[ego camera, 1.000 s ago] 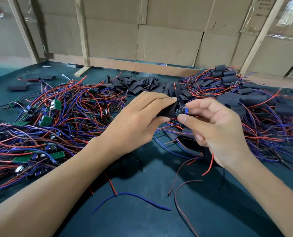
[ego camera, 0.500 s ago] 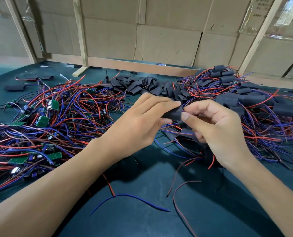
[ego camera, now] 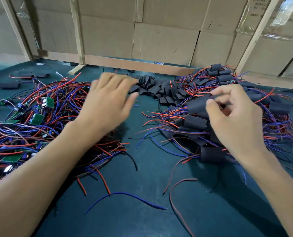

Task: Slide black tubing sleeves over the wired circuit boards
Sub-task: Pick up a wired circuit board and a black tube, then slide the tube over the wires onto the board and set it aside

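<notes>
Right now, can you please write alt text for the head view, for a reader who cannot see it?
A left hand, open and blurred, reaches toward loose black sleeves while the right hand pinches a sleeved board. On the green table, bare boards with red and blue wires lie left; sleeved ones pile right.
</notes>
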The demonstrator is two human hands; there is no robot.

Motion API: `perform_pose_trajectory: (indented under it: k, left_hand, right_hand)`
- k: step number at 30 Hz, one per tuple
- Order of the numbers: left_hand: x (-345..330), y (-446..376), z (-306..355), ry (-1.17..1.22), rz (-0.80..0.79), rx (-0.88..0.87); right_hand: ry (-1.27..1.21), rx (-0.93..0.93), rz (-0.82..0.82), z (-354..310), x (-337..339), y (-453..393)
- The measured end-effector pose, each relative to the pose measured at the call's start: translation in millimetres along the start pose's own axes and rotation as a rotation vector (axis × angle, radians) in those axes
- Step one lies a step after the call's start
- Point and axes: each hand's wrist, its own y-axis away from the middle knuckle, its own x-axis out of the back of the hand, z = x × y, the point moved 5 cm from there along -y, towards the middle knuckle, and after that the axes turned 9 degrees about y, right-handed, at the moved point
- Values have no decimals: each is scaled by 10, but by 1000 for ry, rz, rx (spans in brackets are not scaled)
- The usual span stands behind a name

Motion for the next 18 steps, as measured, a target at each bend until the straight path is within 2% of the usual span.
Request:
perform_pose_trajectory:
  k: [2, 3, 4, 5, 7, 12, 15, 18]
  left_hand:
    - [-72, 90, -337, -201, -167, 348]
    - [-112, 149, -438, -298, -270, 447]
    - [-147, 186, -494, -378, -345, 475]
    - [-168, 192, -516, -421, -375, 463]
    - [-165, 149, -519, -396, -339, 435]
    - [-161, 113, -532, -301, -287, 441]
    - [-96, 82, -390, -128, -179, 316]
    - [-30, 30, -100, 79, -112, 103]
  right_hand:
    - [193, -36, 2, 109, 49, -65]
    - [277, -65, -11, 155, 62, -88]
    - [336, -103, -27, 193, 72, -103]
    - [368, -136, -40, 223, 81, -112]
    - [387, -136, -48, 235, 83, -119]
    - [240, 130, 52, 64, 79, -93]
    - [127, 306, 91, -93, 39, 5]
    - [30, 367, 55, -180, -38, 91]
